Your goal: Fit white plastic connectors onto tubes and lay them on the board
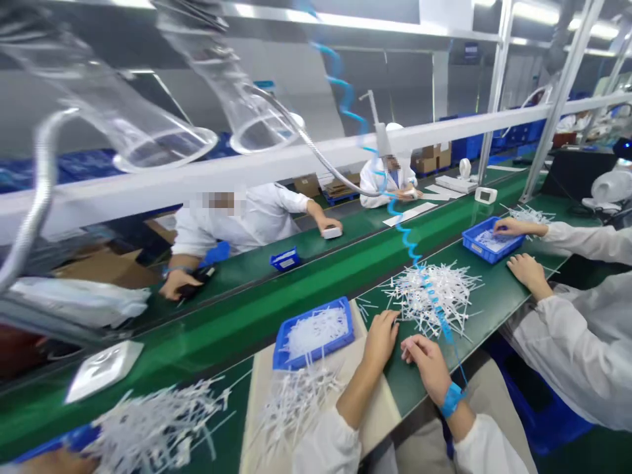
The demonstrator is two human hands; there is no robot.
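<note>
My left hand (380,339) rests on the green table with its fingers curled, at the near edge of a loose pile of thin white plastic pieces (434,296). My right hand (427,362) lies just beside it with fingers bent, a blue strap (451,399) on the wrist. What either hand holds, if anything, is too small to make out. A blue tray (313,332) full of the same white pieces sits left of my left hand, on a beige mat (365,421).
A person's hands work at a second blue tray (488,240) to the right. Two people sit across the green conveyor belt (316,276). Another heap of white pieces (158,421) lies at the near left. Clear hoods (162,141) and a blue coiled hose (409,243) hang overhead.
</note>
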